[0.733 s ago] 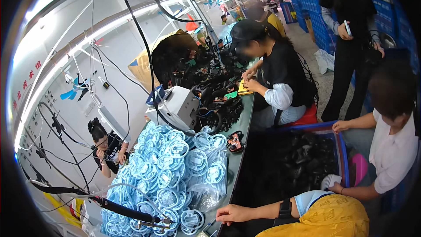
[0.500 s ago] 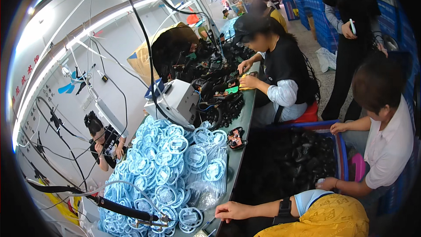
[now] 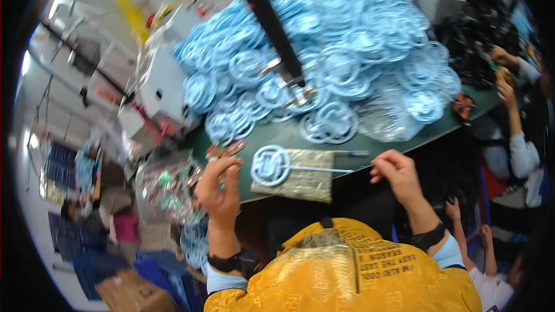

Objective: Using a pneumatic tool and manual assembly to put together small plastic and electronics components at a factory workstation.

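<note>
A light-blue round plastic frame (image 3: 270,165) with a long thin stem lies on a flat, yellowish plastic-wrapped packet (image 3: 312,188) at the green table's near edge. To its left, my left hand (image 3: 219,193) is raised, thumb and forefinger bent closely together beside small copper-coloured parts (image 3: 226,150). Whether anything tiny is between those fingertips I cannot make out. My right hand (image 3: 399,176) hovers just past the stem's free end, fingers loosely bent and apart, with nothing in them. Neither hand touches the frame.
A large heap of similar blue frames (image 3: 312,34) covers the table beyond, with a black tool arm (image 3: 272,23) reaching over it. A clear bag of green and copper parts (image 3: 167,188) stands at left. A co-worker's hands (image 3: 506,75) work at far right.
The view has swung left and down, onto the near table edge. The framed packet and my left hand have come into sight. My right hand now appears further right in the picture.
</note>
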`<action>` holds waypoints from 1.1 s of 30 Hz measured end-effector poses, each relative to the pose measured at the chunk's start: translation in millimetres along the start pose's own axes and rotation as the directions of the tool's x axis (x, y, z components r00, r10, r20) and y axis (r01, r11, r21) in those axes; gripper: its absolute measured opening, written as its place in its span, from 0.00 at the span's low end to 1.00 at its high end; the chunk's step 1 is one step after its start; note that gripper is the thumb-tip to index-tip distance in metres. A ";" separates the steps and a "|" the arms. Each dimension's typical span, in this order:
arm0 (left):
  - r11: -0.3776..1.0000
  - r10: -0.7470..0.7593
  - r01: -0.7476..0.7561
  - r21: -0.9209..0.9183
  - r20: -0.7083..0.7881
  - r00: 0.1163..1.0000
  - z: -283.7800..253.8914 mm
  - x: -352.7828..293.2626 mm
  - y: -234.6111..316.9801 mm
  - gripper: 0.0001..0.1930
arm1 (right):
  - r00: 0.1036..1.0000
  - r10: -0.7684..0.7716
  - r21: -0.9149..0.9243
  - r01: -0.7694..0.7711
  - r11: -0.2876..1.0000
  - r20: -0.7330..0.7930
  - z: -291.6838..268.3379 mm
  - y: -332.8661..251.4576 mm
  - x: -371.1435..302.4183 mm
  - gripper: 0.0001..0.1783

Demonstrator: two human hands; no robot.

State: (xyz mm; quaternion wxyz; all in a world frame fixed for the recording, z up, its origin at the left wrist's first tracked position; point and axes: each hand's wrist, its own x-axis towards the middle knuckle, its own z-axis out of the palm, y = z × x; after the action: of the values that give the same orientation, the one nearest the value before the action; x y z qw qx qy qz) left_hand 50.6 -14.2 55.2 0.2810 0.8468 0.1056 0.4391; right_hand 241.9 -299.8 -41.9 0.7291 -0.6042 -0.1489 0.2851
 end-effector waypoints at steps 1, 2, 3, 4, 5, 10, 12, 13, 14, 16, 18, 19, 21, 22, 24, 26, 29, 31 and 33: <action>0.998 -0.054 0.054 -0.012 -0.012 0.998 -5.8 -5.7 -3.9 0.04 | 1.000 -0.003 -0.018 0.004 1.000 0.018 4.2 -5.6 1.9 0.06; 0.993 -0.101 0.100 0.057 0.018 0.995 -19.9 -19.6 -9.8 0.05 | 0.997 0.018 -0.044 -0.015 0.999 0.071 11.8 -0.3 0.7 0.06; 0.987 -0.129 0.125 0.098 0.034 0.991 -18.4 -26.9 -23.3 0.05 | 0.994 0.012 -0.085 -0.002 0.996 0.106 13.1 0.8 11.4 0.06; 0.980 -0.175 0.169 0.106 0.050 0.983 -19.4 -38.1 -33.5 0.07 | 0.989 0.043 -0.070 -0.033 0.997 0.142 22.6 4.8 15.1 0.06; 0.972 -0.216 0.209 0.108 0.066 0.974 -20.4 -45.7 -42.2 0.08 | 0.983 0.070 -0.059 -0.061 0.996 0.172 36.0 8.1 22.3 0.06; 0.931 -0.311 0.162 0.327 0.478 0.821 -12.4 -55.0 -62.8 0.41 | 0.911 -0.194 -0.479 0.362 0.800 0.364 88.4 -2.4 29.0 0.08; 0.932 -0.326 0.189 0.308 0.492 0.807 -10.7 -54.1 -73.3 0.41 | 0.848 -0.262 -0.505 0.493 0.709 0.461 109.9 4.2 34.2 0.11; 0.936 -0.327 0.199 0.289 0.511 0.795 -6.4 -50.9 -79.1 0.42 | 0.852 -0.255 -0.520 0.489 0.701 0.457 116.6 8.8 40.1 0.11; 0.939 -0.316 0.183 0.292 0.512 0.799 -3.5 -49.9 -84.0 0.42 | 0.838 -0.248 -0.594 0.525 0.609 0.486 122.7 16.0 47.9 0.11; 0.944 -0.304 0.174 0.281 0.537 0.787 0.3 -53.0 -93.1 0.42 | 0.817 -0.222 -0.698 0.572 0.431 0.532 137.3 27.2 68.9 0.13; 0.949 -0.287 0.154 0.277 0.548 0.785 2.1 -59.2 -97.3 0.40 | 0.827 -0.186 -0.737 0.558 0.382 0.530 150.1 50.5 95.7 0.14; 0.953 -0.277 0.154 0.260 0.551 0.787 3.9 -61.0 -95.9 0.40 | 0.838 -0.160 -0.770 0.544 0.333 0.523 154.3 57.5 109.0 0.15; 0.960 -0.261 0.158 0.232 0.530 0.806 2.6 -68.8 -91.3 0.39 | 0.857 -0.105 -0.811 0.511 0.283 0.504 168.1 62.9 128.7 0.17; 0.959 -0.264 0.165 0.229 0.519 0.813 3.2 -76.1 -90.7 0.39 | 0.868 -0.076 -0.827 0.491 0.274 0.491 176.0 65.7 136.4 0.18; 0.959 -0.272 0.189 0.210 0.509 0.816 6.0 -80.2 -91.7 0.40 | 0.861 -0.032 -0.829 0.499 0.251 0.508 191.0 74.8 155.2 0.18; 0.963 -0.266 0.206 0.171 0.515 0.815 5.6 -80.8 -91.1 0.40 | 0.834 -0.037 -0.787 0.534 0.309 0.551 191.4 75.0 163.3 0.18; 0.959 -0.283 0.258 0.116 0.445 0.850 -0.2 -83.6 -98.3 0.41 | 0.823 -0.017 -0.767 0.536 0.353 0.568 189.0 45.0 148.4 0.17; 0.958 -0.274 0.278 0.063 0.475 0.836 -3.9 -86.6 -112.7 0.42 | 0.886 0.209 -0.903 0.372 0.215 0.414 172.5 18.5 133.8 0.18; 0.962 -0.236 0.272 -0.030 0.413 0.880 -0.9 -74.1 -122.0 0.48 | 0.904 0.028 -0.886 0.411 0.214 0.426 143.9 30.5 110.6 0.20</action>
State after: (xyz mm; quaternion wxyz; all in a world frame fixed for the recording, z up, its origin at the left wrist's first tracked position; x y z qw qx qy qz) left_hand 14.3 54.6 -64.5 0.3885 0.8851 0.1359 0.2174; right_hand 241.6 -116.1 -53.0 0.1912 -0.8361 -0.4946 0.1404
